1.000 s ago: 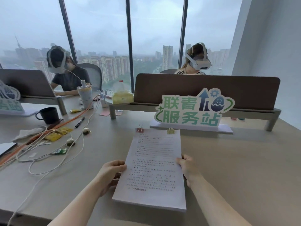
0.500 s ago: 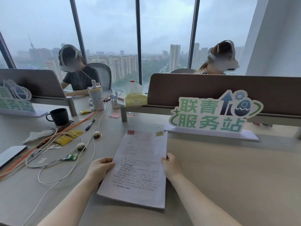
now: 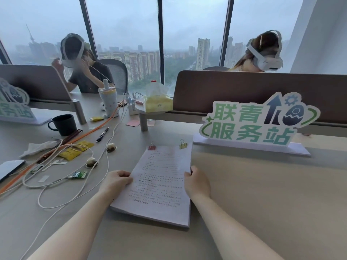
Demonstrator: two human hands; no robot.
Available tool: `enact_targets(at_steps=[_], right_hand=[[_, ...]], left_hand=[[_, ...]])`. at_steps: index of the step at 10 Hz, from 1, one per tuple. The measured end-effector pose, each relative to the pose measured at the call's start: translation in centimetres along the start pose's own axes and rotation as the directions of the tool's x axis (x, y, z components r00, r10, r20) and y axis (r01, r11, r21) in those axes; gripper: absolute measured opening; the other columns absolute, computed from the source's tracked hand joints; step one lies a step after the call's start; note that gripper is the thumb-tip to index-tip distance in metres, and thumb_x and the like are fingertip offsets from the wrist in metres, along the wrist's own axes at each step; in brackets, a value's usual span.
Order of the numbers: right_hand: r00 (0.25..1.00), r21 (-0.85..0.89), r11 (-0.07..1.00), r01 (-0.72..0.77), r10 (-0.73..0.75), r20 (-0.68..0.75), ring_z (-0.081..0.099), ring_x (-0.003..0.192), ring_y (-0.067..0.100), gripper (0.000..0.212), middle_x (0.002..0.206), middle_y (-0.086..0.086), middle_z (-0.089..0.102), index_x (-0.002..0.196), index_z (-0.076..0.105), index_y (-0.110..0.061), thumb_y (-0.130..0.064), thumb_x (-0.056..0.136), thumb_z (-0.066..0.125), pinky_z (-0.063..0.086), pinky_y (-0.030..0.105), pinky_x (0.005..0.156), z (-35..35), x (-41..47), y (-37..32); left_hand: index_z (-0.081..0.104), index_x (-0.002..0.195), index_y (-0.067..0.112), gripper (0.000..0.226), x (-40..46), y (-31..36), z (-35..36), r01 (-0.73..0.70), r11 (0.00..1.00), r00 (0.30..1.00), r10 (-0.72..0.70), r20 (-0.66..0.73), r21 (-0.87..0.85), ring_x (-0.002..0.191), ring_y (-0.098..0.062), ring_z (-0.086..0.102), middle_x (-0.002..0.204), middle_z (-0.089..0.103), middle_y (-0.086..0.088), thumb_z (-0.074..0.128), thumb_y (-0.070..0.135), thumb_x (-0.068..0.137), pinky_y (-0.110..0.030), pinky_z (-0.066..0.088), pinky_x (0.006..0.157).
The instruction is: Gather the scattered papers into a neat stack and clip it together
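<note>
Paper stack is laid flat on the desk, squared. Its left edge is gripped by the left hand, its right edge by the right hand, fingers curled. Red clip and yellow clip are seated on the top edge.

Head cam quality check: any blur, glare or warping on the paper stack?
Head view: soft daylight from the windows, no glare on the paper stack; its print is too small to read. Wide-angle warping bends the window frames. Left hand and right hand look sharp.
</note>
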State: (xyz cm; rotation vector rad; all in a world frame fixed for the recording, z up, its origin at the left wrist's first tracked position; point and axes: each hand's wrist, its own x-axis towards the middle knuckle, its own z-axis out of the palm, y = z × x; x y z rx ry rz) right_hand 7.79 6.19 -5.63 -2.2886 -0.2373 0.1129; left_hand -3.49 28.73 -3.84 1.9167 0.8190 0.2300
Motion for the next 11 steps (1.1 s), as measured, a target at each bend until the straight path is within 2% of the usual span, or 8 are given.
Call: enact_targets(at_steps=[1, 2, 4, 5, 7, 9, 10, 11], right_hand=[[1.0, -0.054, 0.999, -0.011, 0.01, -0.018, 0.059, 0.077, 0.022, 0.021, 0.086, 0.0, 0.064, 0.092, 0.058, -0.017, -0.026, 0.092, 0.039, 0.045, 0.033, 0.065, 0.2, 0.2, -0.1], [0.999, -0.138, 0.99, -0.023, 0.02, -0.03, 0.061, 0.083, 0.025, 0.025, 0.092, 0.002, 0.065, 0.098, 0.059, -0.016, -0.029, 0.09, 0.039, 0.051, 0.036, 0.074, 0.0, 0.3, -0.1], [0.996, -0.214, 0.976, -0.039, 0.021, -0.082, 0.063, 0.086, 0.024, 0.029, 0.099, 0.002, 0.066, 0.105, 0.057, -0.012, -0.035, 0.092, 0.046, 0.051, 0.033, 0.071, -0.2, 0.3, 0.0], [0.995, -0.236, 0.971, -0.04, 0.018, -0.096, 0.064, 0.091, 0.026, 0.029, 0.104, 0.003, 0.066, 0.108, 0.053, -0.013, -0.036, 0.091, 0.051, 0.045, 0.031, 0.068, -0.6, 0.1, 0.0], [0.996, -0.257, 0.966, -0.011, -0.013, -0.091, 0.059, 0.08, 0.022, 0.029, 0.094, 0.001, 0.064, 0.1, 0.055, -0.014, -0.041, 0.091, 0.05, 0.046, 0.032, 0.067, -0.9, -0.1, 0.6], [0.99, -0.174, 0.985, -0.001, -0.024, -0.141, 0.057, 0.072, 0.024, 0.03, 0.075, 0.001, 0.061, 0.078, 0.055, -0.014, -0.039, 0.093, 0.045, 0.038, 0.032, 0.059, -1.9, -1.5, 2.1], [0.984, -0.089, 0.996, -0.014, -0.002, -0.176, 0.051, 0.063, 0.022, 0.032, 0.065, 0.0, 0.058, 0.07, 0.05, -0.013, -0.035, 0.093, 0.047, 0.035, 0.034, 0.056, -2.8, -2.5, 3.0], [0.98, 0.022, 1.0, -0.006, 0.01, -0.198, 0.049, 0.059, 0.019, 0.034, 0.06, -0.001, 0.055, 0.065, 0.046, -0.014, -0.033, 0.093, 0.05, 0.036, 0.034, 0.056, -4.0, -4.2, 4.3]], left_hand=[[0.067, 0.074, 0.032, 0.02, 0.2, 0.0, 0.2, -0.008, 0.997, 1.0, 0.01, -0.017, 0.075, 0.083, -0.017, 0.066, 0.085, 0.071, 0.003, 0.069, 0.013, 0.081, -0.034, 0.051, 0.083], [0.068, 0.076, 0.033, 0.014, 0.3, 0.0, 0.2, -0.026, 0.99, 0.999, 0.029, -0.02, 0.138, 0.085, -0.016, 0.067, 0.087, 0.072, 0.004, 0.071, 0.019, 0.079, -0.036, 0.052, 0.085], [0.07, 0.084, 0.032, 0.008, -0.3, -0.1, 0.6, -0.071, 0.97, 0.995, 0.085, -0.049, 0.233, 0.082, -0.013, 0.066, 0.086, 0.072, 0.007, 0.073, 0.028, 0.078, -0.033, 0.053, 0.079], [0.072, 0.093, 0.026, 0.015, -0.5, -0.1, 0.8, -0.077, 0.965, 0.994, 0.095, -0.061, 0.249, 0.082, -0.014, 0.065, 0.082, 0.07, 0.008, 0.074, 0.028, 0.078, -0.031, 0.05, 0.074], [0.073, 0.101, 0.022, 0.024, -0.3, -0.1, 1.0, -0.068, 0.959, 0.992, 0.095, -0.086, 0.275, 0.084, -0.018, 0.064, 0.084, 0.068, 0.004, 0.075, 0.028, 0.078, -0.031, 0.049, 0.077], [0.072, 0.109, 0.013, 0.032, 0.2, -0.6, 0.7, -0.065, 0.973, 0.992, 0.088, -0.095, 0.221, 0.088, -0.021, 0.063, 0.1, 0.07, -0.005, 0.073, 0.03, 0.082, -0.031, 0.048, 0.078], [0.072, 0.108, 0.011, 0.029, 0.1, -0.7, 0.2, -0.072, 0.98, 0.984, 0.101, -0.146, 0.188, 0.087, -0.021, 0.063, 0.104, 0.072, -0.008, 0.067, 0.031, 0.087, -0.035, 0.053, 0.08], [0.073, 0.104, 0.007, 0.023, -2.0, 0.0, 0.6, -0.176, 0.967, 0.933, 0.224, -0.283, 0.186, 0.084, -0.021, 0.059, 0.099, 0.073, -0.01, 0.062, 0.022, 0.091, -0.032, 0.044, 0.075]])
